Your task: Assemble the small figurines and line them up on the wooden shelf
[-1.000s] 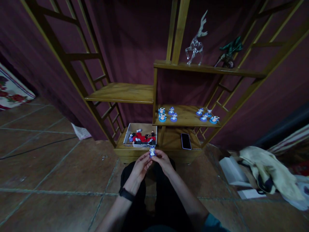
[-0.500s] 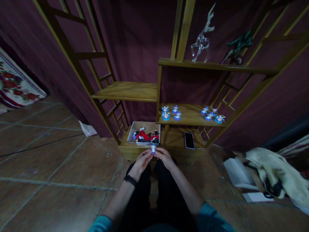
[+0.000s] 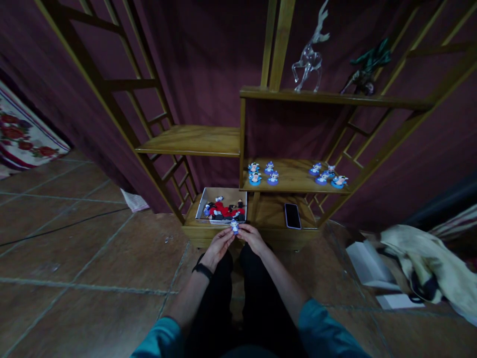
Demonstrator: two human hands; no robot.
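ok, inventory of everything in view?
wooden shelf unit: 1, brown, centre
deer statuette: 1, transparent, upper right shelf
angular sculpture: 1, dark green, beside deer statuette
round-based figurines: 8, blue or purple, middle right shelf
open carton: 1, white, lower shelf left
jumbled figures: uncountable, red, black, white, in carton
rectangular phone: 1, black, lower shelf right
draped curtain: uncountable, dark red, behind shelf unit
floral cloth: 1, white and red, left
thin cable: 1, black, floor left
boxy pieces: 2, white, floor right
bunched cloth: 1, cream, floor right
held figurine: 1, purple and white, before carton
wristband: 1, black, left wrist
left hand: 1, on held figurine
right hand: 1, on held figurine
sleeves: 2, teal, bottom
trousers: 1, black, bottom
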